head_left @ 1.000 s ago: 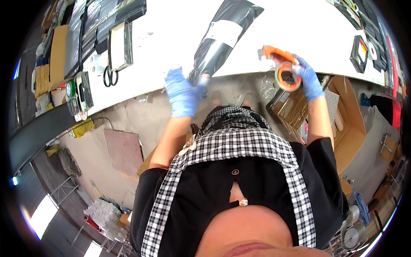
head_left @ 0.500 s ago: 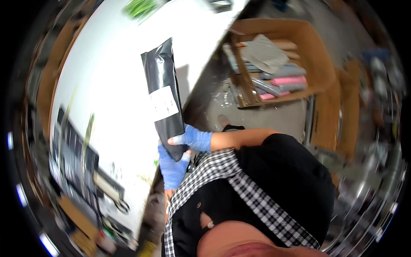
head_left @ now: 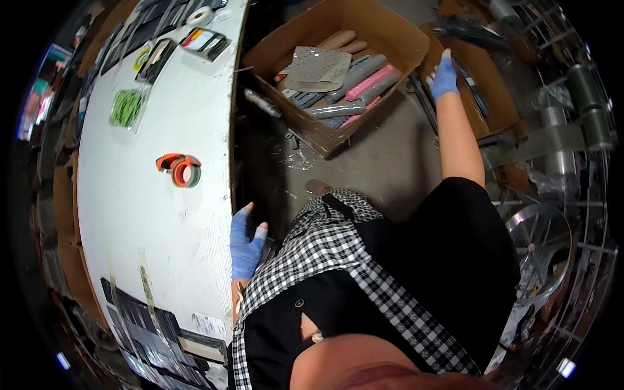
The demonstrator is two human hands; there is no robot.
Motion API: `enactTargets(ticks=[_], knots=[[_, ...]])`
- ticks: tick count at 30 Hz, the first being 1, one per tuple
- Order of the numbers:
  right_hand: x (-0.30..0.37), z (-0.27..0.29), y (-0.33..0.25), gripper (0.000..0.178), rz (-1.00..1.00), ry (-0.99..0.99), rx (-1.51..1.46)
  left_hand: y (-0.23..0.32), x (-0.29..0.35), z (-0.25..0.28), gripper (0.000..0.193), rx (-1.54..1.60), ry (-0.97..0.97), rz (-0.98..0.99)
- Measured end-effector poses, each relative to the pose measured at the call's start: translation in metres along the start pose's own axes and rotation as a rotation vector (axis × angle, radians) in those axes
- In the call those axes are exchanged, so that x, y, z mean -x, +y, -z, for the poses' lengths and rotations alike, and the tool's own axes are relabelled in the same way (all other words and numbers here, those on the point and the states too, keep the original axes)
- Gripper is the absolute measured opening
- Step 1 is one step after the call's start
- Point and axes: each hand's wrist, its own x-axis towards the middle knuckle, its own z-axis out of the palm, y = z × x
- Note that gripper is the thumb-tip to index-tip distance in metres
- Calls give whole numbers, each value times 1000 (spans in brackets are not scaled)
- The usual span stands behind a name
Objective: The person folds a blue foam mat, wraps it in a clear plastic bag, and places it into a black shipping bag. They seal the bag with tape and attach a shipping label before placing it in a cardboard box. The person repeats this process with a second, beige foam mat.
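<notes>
My right hand (head_left: 444, 79), in a blue fingerless glove, stretches out to the right at arm's length with its fingers extended and nothing in it. It is over the near edge of a long cardboard box (head_left: 504, 123). Beyond the fingertips, a blurred dark plastic package (head_left: 471, 29) is at the far end of that box; whether it rests there or is in the air I cannot tell. My left hand (head_left: 246, 250), gloved the same way, is beside the white table's edge with thumb and fingers apart, holding nothing.
On the white table (head_left: 175, 221) lie an orange tape dispenser (head_left: 180, 170), a clear bag of green strips (head_left: 127, 108) and stacked dark bags (head_left: 153, 331). A large cardboard box (head_left: 390, 32) of grey and pink rolls stands on the floor. Metal racks (head_left: 578, 175) line the right side.
The black package with a white label has left both hands. My right arm has swung out to the right, and its hand has opened. My view has turned, showing more of the table.
</notes>
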Motion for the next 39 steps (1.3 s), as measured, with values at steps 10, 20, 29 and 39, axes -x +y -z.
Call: enactTargets(ticks=[10, 20, 29, 39], knots=[[59, 8, 261, 29, -299, -667, 902, -79, -19, 5, 71, -324, 341, 71], [-102, -74, 425, 22, -788, -629, 616, -179, -84, 65, 85, -180, 992, 475], [-153, -88, 568, 43, -846, -203, 654, -83, -142, 92, 64, -561, 854, 280], [-182, -131, 564, 54, -949, 377, -114, -58, -153, 110, 69, -422, 777, 307]])
